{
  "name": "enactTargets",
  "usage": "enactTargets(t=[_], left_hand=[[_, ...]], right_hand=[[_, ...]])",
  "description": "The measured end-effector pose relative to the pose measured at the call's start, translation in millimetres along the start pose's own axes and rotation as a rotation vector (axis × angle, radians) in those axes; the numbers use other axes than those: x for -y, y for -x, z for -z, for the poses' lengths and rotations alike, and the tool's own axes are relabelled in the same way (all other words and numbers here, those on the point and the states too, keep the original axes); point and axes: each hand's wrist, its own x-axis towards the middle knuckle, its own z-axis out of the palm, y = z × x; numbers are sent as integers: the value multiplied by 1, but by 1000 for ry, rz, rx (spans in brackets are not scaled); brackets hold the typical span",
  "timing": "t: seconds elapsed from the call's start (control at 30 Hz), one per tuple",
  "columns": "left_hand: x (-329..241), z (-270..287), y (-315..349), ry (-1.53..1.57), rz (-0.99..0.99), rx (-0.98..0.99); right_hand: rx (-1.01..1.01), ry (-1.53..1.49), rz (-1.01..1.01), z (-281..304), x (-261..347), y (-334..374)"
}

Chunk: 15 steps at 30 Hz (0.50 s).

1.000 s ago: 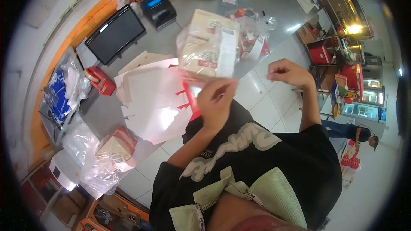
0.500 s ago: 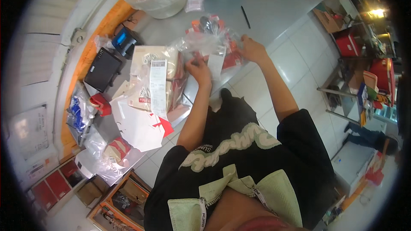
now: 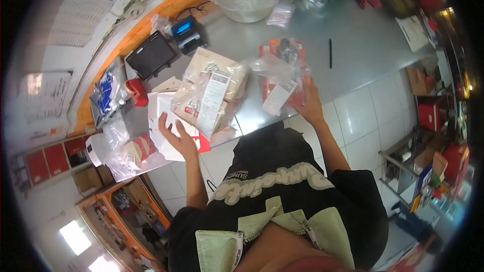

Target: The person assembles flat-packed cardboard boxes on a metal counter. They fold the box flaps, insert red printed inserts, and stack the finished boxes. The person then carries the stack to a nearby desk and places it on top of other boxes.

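Note:
My left hand (image 3: 179, 140) has its fingers spread and holds nothing, over a white and red carton (image 3: 162, 106) that lies flat at the table's front left. Next to it stands a clear plastic bag with beige boxes (image 3: 189, 83), a long white receipt (image 3: 214, 98) on its side. My right hand (image 3: 310, 107) is closed on the near right side of a clear plastic bag of red packages (image 3: 269, 81). A dark round item shows through the top of this bag, and a white receipt (image 3: 279, 98) hangs on its near side.
A black tablet (image 3: 150, 56) and a black device with a blue screen (image 3: 189, 35) stand at the back left. Behind the bags are a large translucent tub (image 3: 242, 7) and a small clear packet (image 3: 281, 15). A black pen (image 3: 330, 53) lies to the right on the metal table (image 3: 358, 60).
My left hand has left the bag of red packages and moved left over the carton, its fingers spreading. My right hand stays at that bag. The whole view has shifted.

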Motion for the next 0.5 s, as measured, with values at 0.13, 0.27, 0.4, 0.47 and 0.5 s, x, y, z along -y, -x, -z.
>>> enactTargets(t=[0.13,0.27,0.4,0.47,0.5], left_hand=[[82,-8,-21,568,566,376],[60,-18,-12,440,556,403],[32,-27,-1,413,591,565],[12,-40,10,525,692,553],[2,-48,18,581,751,524]], right_hand=[[-27,-45,29,-4,13,-9],[-23,-142,59,-3,12,-14],[-17,-65,225,-3,7,-27],[-23,-84,226,-3,9,-39],[-19,-98,221,-4,6,-43]])
